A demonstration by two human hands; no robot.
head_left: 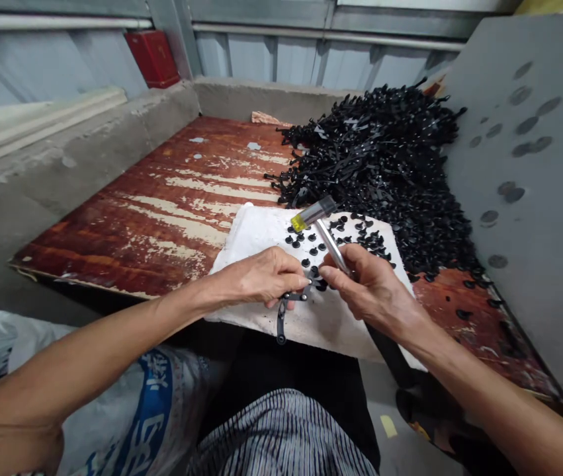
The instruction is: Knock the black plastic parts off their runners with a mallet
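My left hand (278, 274) is closed on a black part with flat arms (281, 324); one arm hangs down below the fingers and ends in a small ring. In my right hand (373, 284) is a small hammer (331, 244) with a metal handle and a clear and yellow head, which points up and to the left. The right fingertips are close to the left ones, over a white cloth (251, 241). Small black round caps (313, 251) lie scattered on the cloth around and beyond both hands. My fingers hide part of the black piece.
A large heap of black parts (375, 152) covers the right rear of the worn red-brown board (172, 198). A grey spotted panel (524, 165) stands along the right side. A low concrete ledge (77, 165) borders the left. A printed white sack (162, 390) is below on the left.
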